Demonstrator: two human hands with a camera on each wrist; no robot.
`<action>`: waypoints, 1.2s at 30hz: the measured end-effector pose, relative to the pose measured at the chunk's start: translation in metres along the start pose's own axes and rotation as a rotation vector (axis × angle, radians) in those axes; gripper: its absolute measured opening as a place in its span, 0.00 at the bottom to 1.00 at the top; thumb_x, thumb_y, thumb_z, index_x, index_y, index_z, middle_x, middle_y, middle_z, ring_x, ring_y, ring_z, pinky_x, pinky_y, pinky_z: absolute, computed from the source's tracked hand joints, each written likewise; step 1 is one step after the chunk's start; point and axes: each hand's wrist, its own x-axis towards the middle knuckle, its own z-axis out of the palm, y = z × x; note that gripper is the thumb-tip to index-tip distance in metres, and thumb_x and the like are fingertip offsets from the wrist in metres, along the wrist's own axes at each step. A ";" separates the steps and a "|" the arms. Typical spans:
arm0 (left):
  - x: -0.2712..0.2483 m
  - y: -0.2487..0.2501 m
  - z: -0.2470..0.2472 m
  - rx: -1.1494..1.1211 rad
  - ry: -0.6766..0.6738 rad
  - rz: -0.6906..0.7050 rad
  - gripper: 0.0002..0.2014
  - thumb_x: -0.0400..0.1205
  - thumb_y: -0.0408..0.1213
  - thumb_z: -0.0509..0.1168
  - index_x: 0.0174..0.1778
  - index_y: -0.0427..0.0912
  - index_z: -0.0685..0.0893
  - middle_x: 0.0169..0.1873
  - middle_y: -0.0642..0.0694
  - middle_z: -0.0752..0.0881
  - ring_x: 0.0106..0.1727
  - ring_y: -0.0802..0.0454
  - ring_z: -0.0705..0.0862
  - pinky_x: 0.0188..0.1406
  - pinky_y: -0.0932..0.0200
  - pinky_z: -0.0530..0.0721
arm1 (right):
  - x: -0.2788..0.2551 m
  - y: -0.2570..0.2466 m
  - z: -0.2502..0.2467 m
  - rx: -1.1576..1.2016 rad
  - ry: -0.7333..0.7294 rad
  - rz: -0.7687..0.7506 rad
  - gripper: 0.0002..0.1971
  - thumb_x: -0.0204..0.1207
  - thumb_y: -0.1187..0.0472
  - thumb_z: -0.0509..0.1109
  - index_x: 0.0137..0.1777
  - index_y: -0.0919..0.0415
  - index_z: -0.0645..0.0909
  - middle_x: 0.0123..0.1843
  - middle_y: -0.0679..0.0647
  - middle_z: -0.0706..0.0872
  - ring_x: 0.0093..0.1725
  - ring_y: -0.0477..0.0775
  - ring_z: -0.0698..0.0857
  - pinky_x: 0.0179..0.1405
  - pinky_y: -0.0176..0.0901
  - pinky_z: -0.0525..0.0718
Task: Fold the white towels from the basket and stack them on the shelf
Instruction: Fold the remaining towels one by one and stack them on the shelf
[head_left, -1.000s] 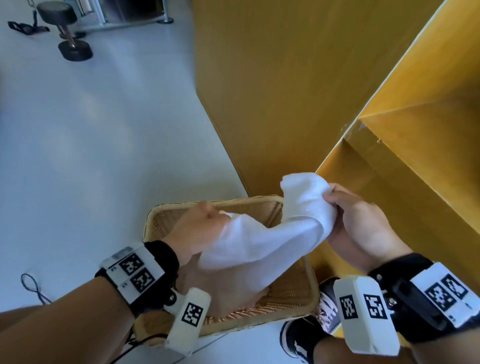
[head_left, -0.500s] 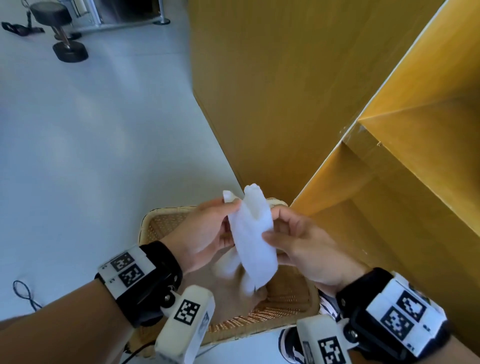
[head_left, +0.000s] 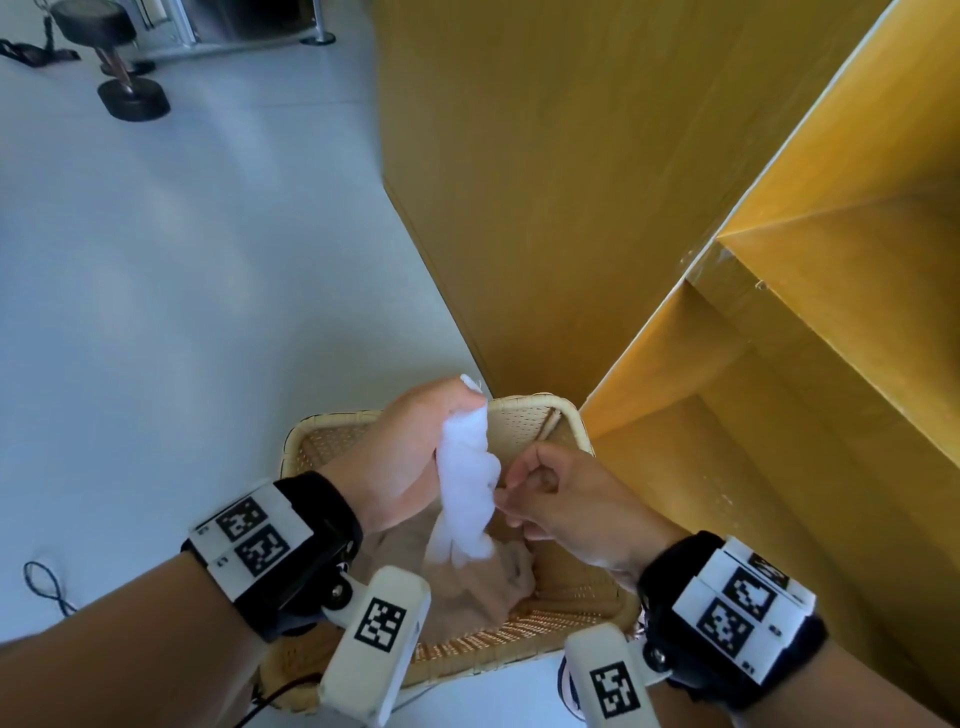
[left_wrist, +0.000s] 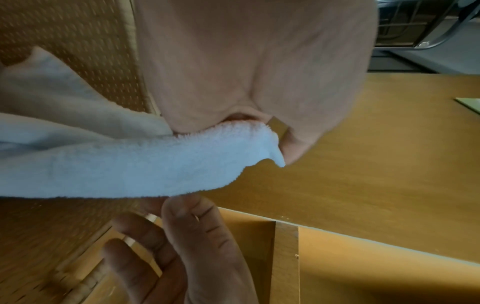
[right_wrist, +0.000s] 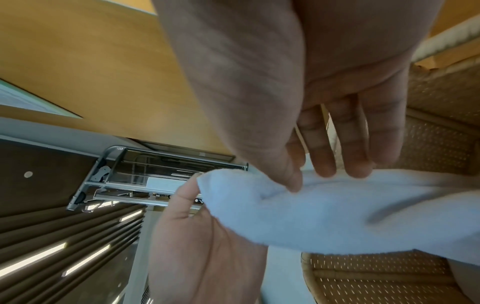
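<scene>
A white towel (head_left: 465, 486) hangs bunched above the woven basket (head_left: 524, 413). My left hand (head_left: 457, 413) grips its top end, with a corner poking out above the fingers. In the left wrist view the towel (left_wrist: 130, 162) is pinched under my left thumb (left_wrist: 293, 144). My right hand (head_left: 511, 493) is at the towel's right edge, lower down. Its thumb (right_wrist: 292, 181) and fingertips pinch the towel (right_wrist: 324, 218) there. A beige cloth (head_left: 483, 587) lies crumpled in the basket under the towel.
The wooden shelf unit (head_left: 779, 415) stands right of the basket, with open compartments stepping down towards me. Its tall side panel (head_left: 545, 182) rises behind the basket. Pale floor (head_left: 182, 312) stretches left; a black stool base (head_left: 132, 98) and metal frame are far back.
A second ago the towel was stretched between my hands. They then came together, and now my left hand holds the top while my right has slid lower along the edge.
</scene>
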 end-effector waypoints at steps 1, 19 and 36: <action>-0.002 0.003 -0.002 0.009 -0.033 0.007 0.17 0.80 0.36 0.64 0.37 0.44 0.59 0.39 0.40 0.53 0.36 0.45 0.56 0.36 0.51 0.62 | 0.003 0.001 -0.001 -0.068 0.056 -0.013 0.11 0.81 0.60 0.81 0.57 0.57 0.83 0.49 0.53 0.90 0.48 0.51 0.89 0.53 0.49 0.90; -0.021 0.017 -0.042 0.017 -0.246 0.036 0.19 0.66 0.21 0.66 0.28 0.49 0.66 0.28 0.45 0.67 0.31 0.44 0.71 0.32 0.57 0.66 | 0.039 -0.003 0.012 -0.516 -0.048 -0.215 0.10 0.80 0.53 0.77 0.59 0.42 0.88 0.63 0.40 0.87 0.63 0.47 0.85 0.65 0.53 0.86; -0.037 0.024 -0.085 0.135 0.096 0.208 0.25 0.68 0.23 0.65 0.35 0.46 0.51 0.32 0.45 0.54 0.31 0.46 0.56 0.26 0.57 0.58 | 0.041 -0.019 0.006 -0.600 0.168 -0.200 0.08 0.85 0.55 0.73 0.59 0.44 0.79 0.53 0.40 0.87 0.54 0.46 0.87 0.50 0.40 0.85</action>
